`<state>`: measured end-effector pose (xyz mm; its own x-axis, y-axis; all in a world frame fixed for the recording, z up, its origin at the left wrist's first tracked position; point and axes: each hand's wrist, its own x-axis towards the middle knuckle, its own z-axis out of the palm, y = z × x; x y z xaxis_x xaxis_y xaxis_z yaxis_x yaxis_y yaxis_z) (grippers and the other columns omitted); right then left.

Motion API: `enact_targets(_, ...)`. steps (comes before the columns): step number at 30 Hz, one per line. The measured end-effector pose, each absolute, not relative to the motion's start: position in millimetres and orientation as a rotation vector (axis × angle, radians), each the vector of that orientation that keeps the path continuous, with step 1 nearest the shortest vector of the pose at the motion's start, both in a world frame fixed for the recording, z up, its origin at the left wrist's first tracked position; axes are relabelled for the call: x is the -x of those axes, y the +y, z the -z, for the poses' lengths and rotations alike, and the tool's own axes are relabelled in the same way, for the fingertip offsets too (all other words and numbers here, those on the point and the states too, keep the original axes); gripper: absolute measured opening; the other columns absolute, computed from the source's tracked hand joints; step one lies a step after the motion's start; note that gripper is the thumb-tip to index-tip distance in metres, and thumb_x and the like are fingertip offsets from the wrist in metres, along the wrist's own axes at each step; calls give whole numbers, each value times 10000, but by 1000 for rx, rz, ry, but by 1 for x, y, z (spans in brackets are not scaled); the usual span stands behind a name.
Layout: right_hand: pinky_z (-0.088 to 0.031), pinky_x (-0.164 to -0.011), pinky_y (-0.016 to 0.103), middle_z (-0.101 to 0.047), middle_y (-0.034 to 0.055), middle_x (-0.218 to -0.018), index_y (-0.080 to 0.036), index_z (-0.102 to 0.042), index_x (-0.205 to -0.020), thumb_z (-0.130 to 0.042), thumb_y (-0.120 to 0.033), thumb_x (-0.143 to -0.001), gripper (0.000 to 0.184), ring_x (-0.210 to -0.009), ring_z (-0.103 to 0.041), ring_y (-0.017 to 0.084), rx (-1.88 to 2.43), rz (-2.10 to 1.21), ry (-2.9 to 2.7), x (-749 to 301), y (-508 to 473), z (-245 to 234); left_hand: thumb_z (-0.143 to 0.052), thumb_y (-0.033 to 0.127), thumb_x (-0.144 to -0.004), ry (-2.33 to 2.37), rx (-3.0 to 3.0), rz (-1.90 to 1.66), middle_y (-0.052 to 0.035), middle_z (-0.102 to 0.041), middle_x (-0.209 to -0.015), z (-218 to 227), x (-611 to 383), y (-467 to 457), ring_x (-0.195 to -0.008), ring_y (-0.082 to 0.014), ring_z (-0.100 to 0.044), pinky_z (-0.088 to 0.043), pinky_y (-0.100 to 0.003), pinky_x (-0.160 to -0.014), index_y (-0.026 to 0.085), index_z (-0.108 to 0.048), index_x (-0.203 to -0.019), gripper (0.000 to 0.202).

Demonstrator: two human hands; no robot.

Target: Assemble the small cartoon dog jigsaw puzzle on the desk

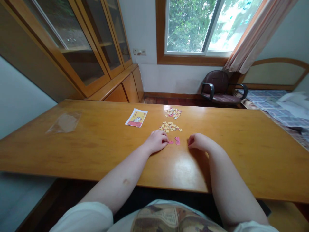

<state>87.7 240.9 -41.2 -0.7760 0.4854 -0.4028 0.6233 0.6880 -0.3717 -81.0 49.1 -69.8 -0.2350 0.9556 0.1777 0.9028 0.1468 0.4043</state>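
Both my forearms rest on a wooden table [241,154]. My left hand [156,140] lies with its fingers curled, fingertips touching a small pink puzzle piece [171,142]. A second pink piece group [177,140] lies between my hands. My right hand [198,141] is curled shut with a red bit at its fingertips, too small to name. Just beyond my hands is a heap of yellow puzzle pieces [170,127], and farther off a heap of pink and yellow pieces [173,112].
A picture card [136,118] lies left of the heaps. A clear plastic bag [64,121] rests at the table's left. Behind stand a glass-fronted cabinet [96,48], an armchair [218,87] under the window, and a bed [285,109] to the right.
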Motion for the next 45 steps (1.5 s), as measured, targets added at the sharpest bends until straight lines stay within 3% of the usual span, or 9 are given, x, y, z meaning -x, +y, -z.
enact_targets(12, -348, -539, 217, -659, -24, -655, -212, -662, -707, -649, -174, -637, 80, -597, -561, 125, -586, 809, 2765, -79, 219, 51, -620, 270, -799, 2275, -1850, -671, -25, -670, -942, 70, 81, 48, -952, -199, -567, -438, -344, -895, 251, -733, -780, 117)
enact_targets(16, -366, -575, 210, -669, -15, -679, -194, -665, -719, -647, -203, -705, 25, -615, -563, 116, -533, 925, 2832, -76, 212, 50, -625, 265, -794, 2272, -1867, -675, -19, -671, -930, 70, 81, 49, -935, -196, -571, -440, -345, -879, 248, -727, -763, 107)
enact_targets(21, -402, -634, 212, -702, 0, -793, -186, -685, -783, -602, -200, -780, 84, -679, -580, 117, -468, 1083, 2886, -70, 206, 50, -615, 273, -799, 2281, -1851, -670, -30, -671, -937, 70, 79, 50, -941, -197, -571, -440, -349, -887, 242, -722, -759, 119)
enact_targets(45, -428, -709, 235, -687, 30, -845, -213, -738, -873, -616, -233, -821, 134, -770, -587, 146, -419, 912, 3055, -60, 205, 60, -606, 280, -801, 2298, -1889, -651, -22, -670, -935, 71, 78, 50, -907, -191, -565, -435, -340, -855, 227, -698, -725, 130)
